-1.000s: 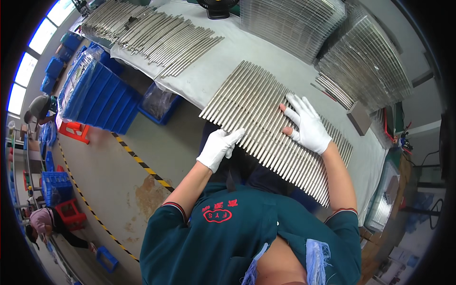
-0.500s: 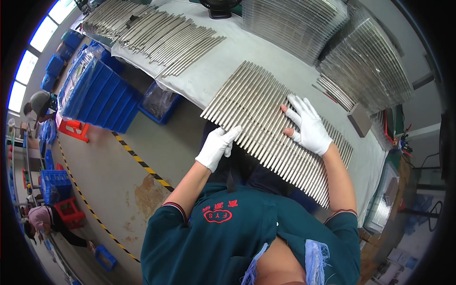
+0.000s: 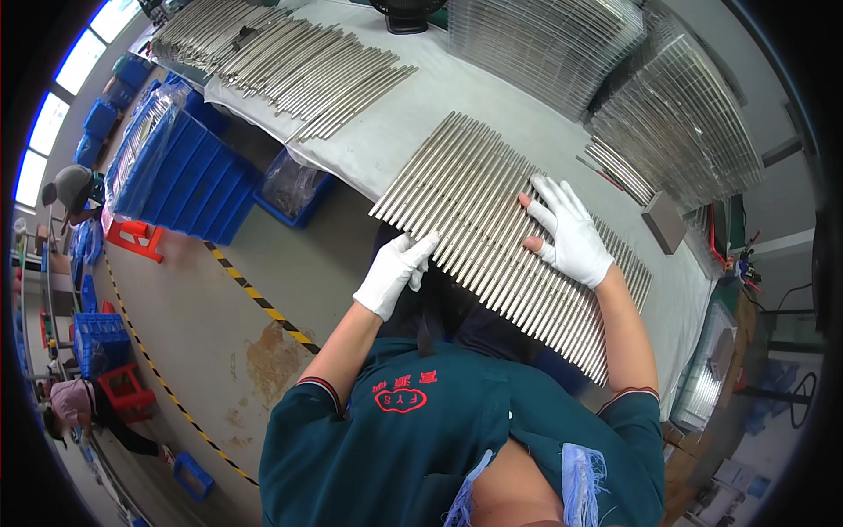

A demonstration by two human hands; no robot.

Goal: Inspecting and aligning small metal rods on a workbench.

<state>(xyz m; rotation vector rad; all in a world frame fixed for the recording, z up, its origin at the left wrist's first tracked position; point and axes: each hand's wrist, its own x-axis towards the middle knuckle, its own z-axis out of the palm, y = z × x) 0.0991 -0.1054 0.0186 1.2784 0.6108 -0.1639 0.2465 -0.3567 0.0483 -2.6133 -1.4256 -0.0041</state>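
A wide row of slim silver metal rods [image 3: 492,220] lies side by side on the white-covered table, near ends jutting past its edge. My right hand [image 3: 571,237], in a white glove with thumb and one fingertip bare, rests flat on the rods' right part, fingers spread. At the near ends on the left is my left hand [image 3: 389,272], also white-gloved. Its fingers are curled, with the tips close to the rod ends. Whether anything is pinched between them is hidden.
More rods [image 3: 307,70] lie loosely at the far left of the table [image 3: 369,149]. Plastic-wrapped stacks [image 3: 672,114] stand at the back right, near a grey block [image 3: 665,221]. Blue crates [image 3: 184,167] are stacked on the floor at left. Two people work farther left.
My left hand has drawn back slightly left and toward me from the rod ends. My right hand and the row of rods have stayed in place.
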